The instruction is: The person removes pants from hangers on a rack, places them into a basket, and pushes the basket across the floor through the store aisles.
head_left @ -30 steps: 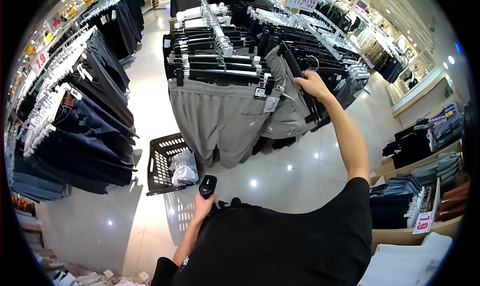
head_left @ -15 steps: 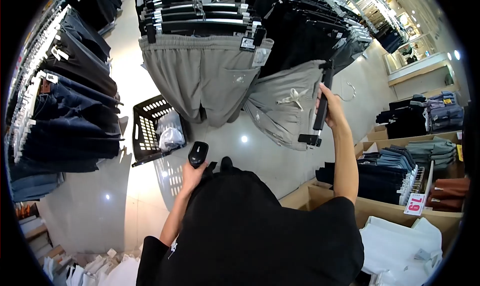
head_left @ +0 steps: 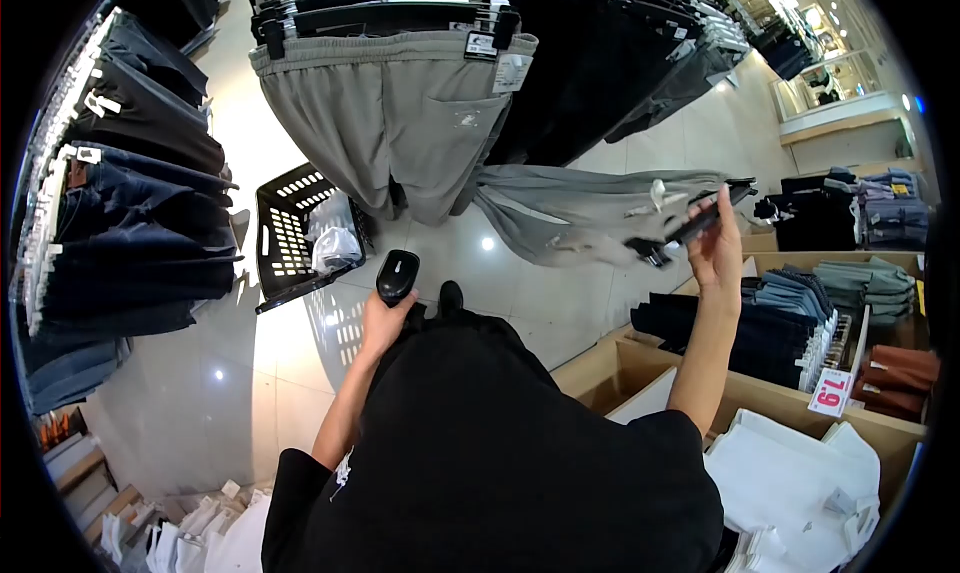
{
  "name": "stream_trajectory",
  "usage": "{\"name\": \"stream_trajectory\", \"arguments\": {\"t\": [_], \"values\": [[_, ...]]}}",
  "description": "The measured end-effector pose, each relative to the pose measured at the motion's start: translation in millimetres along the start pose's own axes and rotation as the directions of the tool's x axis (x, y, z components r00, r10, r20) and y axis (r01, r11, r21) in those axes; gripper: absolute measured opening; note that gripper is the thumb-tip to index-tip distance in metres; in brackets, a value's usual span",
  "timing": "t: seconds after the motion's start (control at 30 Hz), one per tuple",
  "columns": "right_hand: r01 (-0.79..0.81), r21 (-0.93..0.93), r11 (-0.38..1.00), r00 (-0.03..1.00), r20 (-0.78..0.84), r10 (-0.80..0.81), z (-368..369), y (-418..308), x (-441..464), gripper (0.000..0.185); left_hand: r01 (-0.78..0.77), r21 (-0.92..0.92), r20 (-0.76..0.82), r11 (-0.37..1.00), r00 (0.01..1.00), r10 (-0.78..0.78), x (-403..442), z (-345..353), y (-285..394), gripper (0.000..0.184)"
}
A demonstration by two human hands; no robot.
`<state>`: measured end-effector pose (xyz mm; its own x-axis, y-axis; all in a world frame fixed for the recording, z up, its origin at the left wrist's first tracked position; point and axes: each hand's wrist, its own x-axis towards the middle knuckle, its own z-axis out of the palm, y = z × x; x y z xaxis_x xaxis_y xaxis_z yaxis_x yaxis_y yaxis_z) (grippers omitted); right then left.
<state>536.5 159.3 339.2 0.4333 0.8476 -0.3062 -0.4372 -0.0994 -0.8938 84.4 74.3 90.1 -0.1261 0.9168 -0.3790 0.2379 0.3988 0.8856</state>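
Observation:
My left hand [head_left: 384,323] is closed around a black handheld barcode scanner [head_left: 399,276], its rounded head pointing away from me. Out to the right, my right hand [head_left: 715,248] grips a black clip hanger [head_left: 695,225]. Grey drawstring pants [head_left: 590,195] hang from that hanger, stretched sideways and partly smeared by motion; their far end reaches behind another grey pair [head_left: 400,123]. That second pair hangs at the front of the rack, with an elastic waistband and a paper tag [head_left: 511,73].
A black plastic basket [head_left: 275,243] with plastic-wrapped items stands on the floor [head_left: 290,393]. Dark trousers [head_left: 150,183] hang along the left. On the right, wooden bins [head_left: 620,363] hold folded clothes beside a price sign [head_left: 831,392]. White garments [head_left: 790,473] lie at lower right.
My right hand has swung right and slightly down with the hanger, pulling the grey drawstring pants out sideways. The hanger has tipped from upright to slanted. My left hand keeps the scanner nearly in place.

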Motion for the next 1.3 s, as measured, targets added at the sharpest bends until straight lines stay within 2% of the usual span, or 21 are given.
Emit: {"name": "stream_trajectory", "arguments": {"t": [0.03, 0.23, 0.43, 0.6, 0.7, 0.87, 1.1, 1.2, 1.3], "values": [[-0.081, 0.017, 0.997, 0.991, 0.11, 0.079, -2.0, 1.3, -1.0, 0.027, 0.002, -0.003, 0.008, 1.0, 1.0, -0.002, -0.7, 0.4, 4.3, 0.033], [-0.288, 0.23, 0.93, 0.92, 0.335, 0.202, 56.6, 46.3, -4.3, 0.025, -0.044, -0.002, 0.065, 0.999, 0.997, 0.044, 2.4, 2.6, 3.8, 0.033], [-0.321, 0.214, 0.923, 0.908, 0.347, 0.235, 112.2, 84.7, -6.8, 0.028, -0.202, 0.037, -0.058, 0.979, 0.977, 0.204, -5.6, 1.4, 19.3, 0.035], [-0.304, 0.176, 0.936, 0.91, 0.345, 0.23, 145.6, 98.4, -16.8, 0.033, -0.179, 0.004, -0.1, 0.984, 0.979, 0.178, -10.6, -6.8, 38.2, 0.038], [-0.301, 0.116, 0.947, 0.897, 0.372, 0.24, 146.5, 102.2, -13.4, 0.033, -0.268, -0.047, -0.153, 0.962, 0.954, 0.259, -8.5, -5.2, 35.1, 0.04], [-0.214, 0.057, 0.975, 0.922, 0.342, 0.182, 151.7, 105.7, -9.9, 0.032, -0.28, -0.063, -0.16, 0.958, 0.95, 0.267, -5.6, -10.7, 31.2, 0.04], [-0.247, 0.111, 0.963, 0.921, 0.335, 0.198, 166.1, 108.1, -10.0, 0.035, -0.246, -0.087, -0.22, 0.965, 0.95, 0.223, -17.3, -10.8, 32.1, 0.039], [-0.296, 0.19, 0.936, 0.889, 0.415, 0.196, 179.5, 115.8, -4.4, 0.038, -0.246, -0.116, -0.189, 0.962, 0.957, 0.222, -14.0, -8.0, 26.7, 0.039], [-0.352, 0.255, 0.901, 0.87, 0.443, 0.215, 201.1, 121.6, -3.4, 0.033, -0.228, -0.04, -0.156, 0.973, 0.963, 0.22, -16.4, -3.5, 36.7, 0.04]]}}
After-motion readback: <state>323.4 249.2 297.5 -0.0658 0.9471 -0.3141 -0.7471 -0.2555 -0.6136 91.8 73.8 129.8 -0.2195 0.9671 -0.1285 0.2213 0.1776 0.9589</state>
